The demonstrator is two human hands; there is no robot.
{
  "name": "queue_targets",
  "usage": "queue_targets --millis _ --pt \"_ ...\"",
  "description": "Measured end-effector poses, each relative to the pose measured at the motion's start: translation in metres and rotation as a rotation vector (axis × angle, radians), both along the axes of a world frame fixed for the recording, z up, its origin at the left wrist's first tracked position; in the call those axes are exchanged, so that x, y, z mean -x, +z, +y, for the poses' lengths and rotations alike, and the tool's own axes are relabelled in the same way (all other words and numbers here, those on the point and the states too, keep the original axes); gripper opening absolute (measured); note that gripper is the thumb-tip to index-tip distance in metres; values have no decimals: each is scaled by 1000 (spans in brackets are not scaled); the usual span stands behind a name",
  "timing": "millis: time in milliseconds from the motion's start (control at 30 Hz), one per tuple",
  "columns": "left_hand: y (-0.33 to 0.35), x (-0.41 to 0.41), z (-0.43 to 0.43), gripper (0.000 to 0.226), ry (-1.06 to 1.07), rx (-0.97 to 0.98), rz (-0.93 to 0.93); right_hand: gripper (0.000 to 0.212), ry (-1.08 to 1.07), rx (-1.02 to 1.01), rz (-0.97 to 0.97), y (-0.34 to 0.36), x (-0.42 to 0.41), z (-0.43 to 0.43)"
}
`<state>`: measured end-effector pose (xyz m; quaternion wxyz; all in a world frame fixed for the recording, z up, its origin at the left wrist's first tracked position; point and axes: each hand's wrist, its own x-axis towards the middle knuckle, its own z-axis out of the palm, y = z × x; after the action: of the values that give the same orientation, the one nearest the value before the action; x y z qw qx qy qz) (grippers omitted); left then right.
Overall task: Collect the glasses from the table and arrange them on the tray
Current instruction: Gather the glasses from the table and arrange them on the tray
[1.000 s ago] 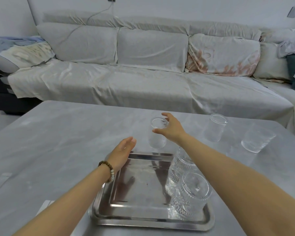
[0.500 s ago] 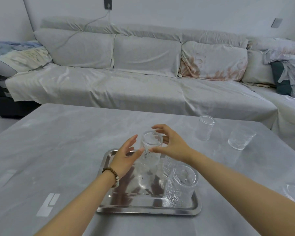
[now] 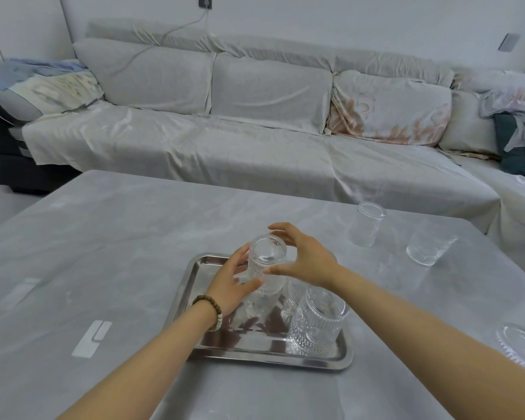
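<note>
Both my hands meet on a clear ribbed glass [image 3: 267, 259], held upright just above the back of the steel tray [image 3: 267, 357]. My left hand [image 3: 232, 283] wraps its lower side from the left. From the right, my right hand [image 3: 305, 262] has its thumb on the wall and its fingers curved over the rim. A ribbed glass [image 3: 319, 324] stands on the tray's right side, and another glass [image 3: 294, 294] behind it is partly hidden by my right wrist. On the table to the right stand a tall glass [image 3: 365, 225] and a wider glass [image 3: 428, 247].
Another ribbed glass [image 3: 523, 344] is cut off by the right frame edge, beside my right forearm. A white tape mark [image 3: 93, 338] lies on the grey table [image 3: 103, 237] left of the tray. A covered sofa [image 3: 225, 147] runs along the table's far edge.
My right hand lifted the glass from beyond the tray and brought it back over the tray. My left hand came up and closed on its side.
</note>
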<state>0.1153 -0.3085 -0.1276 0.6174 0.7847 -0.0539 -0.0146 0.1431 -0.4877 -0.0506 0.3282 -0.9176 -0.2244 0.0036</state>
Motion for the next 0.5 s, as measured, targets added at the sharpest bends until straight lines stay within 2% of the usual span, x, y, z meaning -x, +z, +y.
queue_targets --millis 167,367,500 --pt "-3 2 -6 71 -10 2 -14 80 -25 75 -41 -3 6 -5" --pt "-3 3 -14 69 -12 19 -9 73 -52 114 26 -1 8 -13" --pt "-3 3 -15 70 -10 1 -10 58 -117 -3 62 9 12 -27"
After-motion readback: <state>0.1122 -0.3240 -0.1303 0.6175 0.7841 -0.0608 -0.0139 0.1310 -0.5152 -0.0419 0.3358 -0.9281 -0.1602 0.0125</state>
